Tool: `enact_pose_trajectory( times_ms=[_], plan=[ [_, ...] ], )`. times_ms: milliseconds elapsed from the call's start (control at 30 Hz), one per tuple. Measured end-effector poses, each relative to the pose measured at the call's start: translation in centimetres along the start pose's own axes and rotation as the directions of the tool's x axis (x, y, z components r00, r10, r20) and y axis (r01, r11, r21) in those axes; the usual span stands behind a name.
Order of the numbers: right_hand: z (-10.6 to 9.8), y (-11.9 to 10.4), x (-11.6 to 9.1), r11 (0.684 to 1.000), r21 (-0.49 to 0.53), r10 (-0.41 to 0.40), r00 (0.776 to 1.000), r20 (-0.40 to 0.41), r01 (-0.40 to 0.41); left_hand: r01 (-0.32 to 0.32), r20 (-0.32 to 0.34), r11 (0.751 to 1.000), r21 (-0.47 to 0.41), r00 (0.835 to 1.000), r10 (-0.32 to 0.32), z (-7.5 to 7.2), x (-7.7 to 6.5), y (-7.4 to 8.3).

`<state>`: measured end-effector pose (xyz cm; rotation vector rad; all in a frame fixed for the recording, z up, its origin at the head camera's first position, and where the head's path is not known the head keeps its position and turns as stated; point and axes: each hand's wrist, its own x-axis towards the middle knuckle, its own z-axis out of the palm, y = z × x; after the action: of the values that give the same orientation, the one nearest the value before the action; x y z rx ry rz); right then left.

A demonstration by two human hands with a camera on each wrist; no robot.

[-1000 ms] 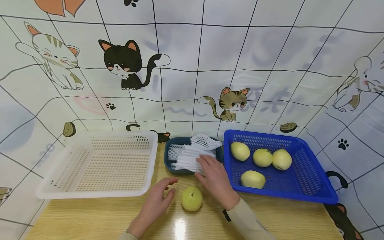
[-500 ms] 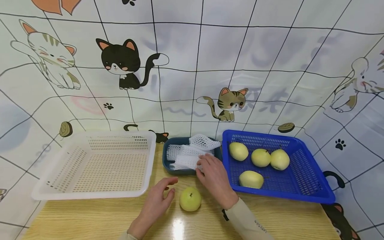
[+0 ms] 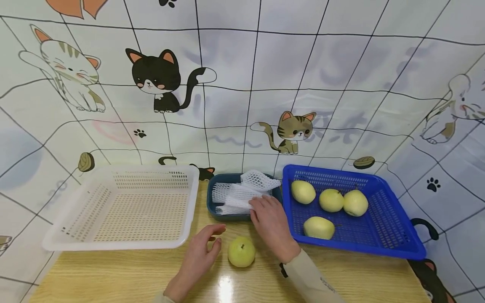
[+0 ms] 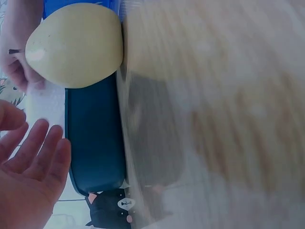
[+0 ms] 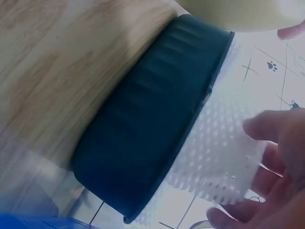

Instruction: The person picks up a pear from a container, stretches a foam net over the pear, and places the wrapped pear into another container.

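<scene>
R grip (image 3: 272,222) drew in slightly; R-wrist cam shows it pinching net (image 5: 217,150); L grip (image 3: 198,253) loose nr fruit (image 3: 241,252).

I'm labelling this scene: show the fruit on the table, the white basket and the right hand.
Fruit (image 3: 241,253), head view: upper side, near the stem.
White basket (image 3: 117,245), head view: front rim.
Right hand (image 3: 270,222), head view: its back.

Four fruits (image 3: 331,200) are lying in one blue basket (image 3: 363,248) at frame right, a fifth fruit (image 3: 241,252) at lower centre. One white basket (image 3: 144,216) is standing at left, one teal tub (image 3: 232,217) at centre, its nets (image 3: 236,197) overlapping too much to count.
</scene>
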<state>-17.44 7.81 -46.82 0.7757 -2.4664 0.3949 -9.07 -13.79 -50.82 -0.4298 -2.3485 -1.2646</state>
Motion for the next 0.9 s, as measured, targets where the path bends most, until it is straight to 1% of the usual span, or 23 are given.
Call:
enact_pose_trajectory(
  times_ms=[100,200,233,300,367,433,500,600,667,733,800,900],
  plan=[
    [-0.6,0.1,-0.1,1.0,0.011,0.025,0.999,-0.047,-0.025,0.013,-0.023,1.0,-0.013,1.0,-0.013,0.2,0.1,0.2],
    [-1.5,0.2,-0.2,0.997,0.066,0.051,0.996,-0.072,-0.047,0.038,-0.049,0.998,-0.049,0.998,-0.041,0.3,0.5,0.5],
    [-1.8,0.2,-0.2,0.995,0.091,0.06,0.995,-0.078,-0.052,0.036,-0.062,0.997,-0.063,0.997,-0.039,0.3,0.6,0.6],
    [-2.4,0.3,-0.3,0.986,0.151,0.082,0.993,-0.089,-0.067,0.005,-0.1,0.997,-0.078,0.995,-0.012,0.3,1.1,0.8],
    [-3.0,0.3,-0.5,0.971,0.221,0.118,0.989,-0.084,-0.096,-0.046,-0.145,0.995,-0.083,0.989,0.034,0.3,1.6,1.0],
    [-3.5,0.3,-0.9,0.947,0.293,0.161,0.985,-0.061,-0.136,-0.098,-0.191,0.992,-0.076,0.978,0.082,0.3,2.1,1.3],
    [-3.9,0.2,-1.2,0.918,0.354,0.202,0.979,-0.033,-0.178,-0.132,-0.228,0.988,-0.075,0.967,0.112,0.4,2.6,1.7],
    [-4.4,0.1,-1.8,0.882,0.42,0.235,0.972,0.0,-0.214,-0.174,-0.262,0.983,-0.064,0.953,0.152,0.4,3.2,2.5],
    [-4.6,0.1,-2.2,0.873,0.437,0.239,0.971,0.006,-0.217,-0.197,-0.261,0.979,-0.049,0.949,0.178,0.4,3.5,3.1],
    [-4.7,-0.1,-2.7,0.87,0.446,0.233,0.973,0.003,-0.209,-0.218,-0.249,0.975,-0.031,0.947,0.203,0.5,3.8,3.5],
    [-4.8,-0.3,-3.0,0.877,0.44,0.219,0.976,-0.009,-0.193,-0.236,-0.234,0.972,-0.011,0.946,0.227,0.7,4.0,3.9],
    [-5.0,-0.6,-3.6,0.887,0.432,0.194,0.981,-0.03,-0.162,-0.246,-0.217,0.969,-0.001,0.946,0.24,1.0,4.1,4.1]
  ],
)
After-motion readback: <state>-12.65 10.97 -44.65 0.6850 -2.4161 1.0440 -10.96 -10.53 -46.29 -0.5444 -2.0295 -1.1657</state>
